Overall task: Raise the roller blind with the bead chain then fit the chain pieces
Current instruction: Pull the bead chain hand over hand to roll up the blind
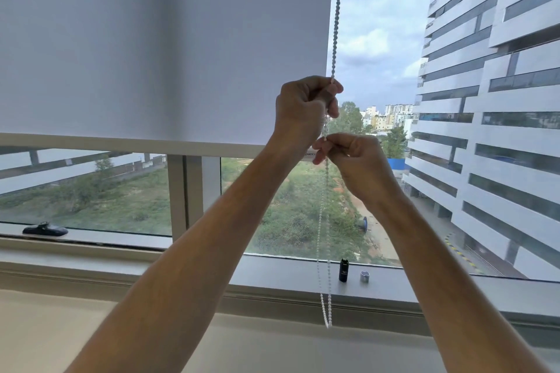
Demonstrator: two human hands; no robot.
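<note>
A: At the right edge of the roller blind (pixel 163 48), the bead chain (pixel 337 15) hangs as a thin loop of small white beads, running from above the frame, through both hands, down to a bend just below the sill (pixel 272 278).

B: How would it handle?

A: Light and limp, I'd judge, and a bit slick. Best pinched on the beads themselves, on one strand only, hand over hand.

B: And the hands?

A: The left hand (pixel 304 113) is fisted round the chain up high; the right hand (pixel 351 154) pinches it just below, fingers curled in. They sit close, nearly touching.

B: The blind?

A: Pale grey, its bottom bar (pixel 130 143) hanging partway down the glass, so there's raising left to do.

B: Anything nearby?

A: On the sill beside the loop, a small black cylinder (pixel 343 270) and a little grey piece (pixel 365 277), possibly the chain pieces. A dark object (pixel 45 229) lies far left.
</note>
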